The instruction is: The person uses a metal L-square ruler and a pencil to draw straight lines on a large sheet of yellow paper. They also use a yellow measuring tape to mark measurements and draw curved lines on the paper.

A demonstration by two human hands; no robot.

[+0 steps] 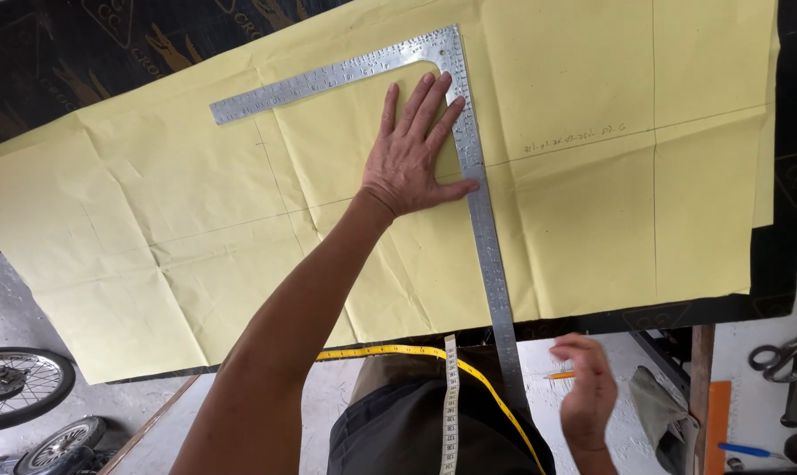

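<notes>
Head view: I see the metal L-square (pixel 478 189) lying on the yellow pattern paper (pixel 196 202), its long leg running down past the table edge. My left hand (pixel 413 154) lies flat inside the corner, fingers spread, thumb and fingertips touching the long leg. My right hand (pixel 585 391) hovers below the table edge, curled around an orange pencil (pixel 560 376). A yellow tape measure (pixel 450 396) hangs at my chest; scissors (pixel 775 355) lie far right.
</notes>
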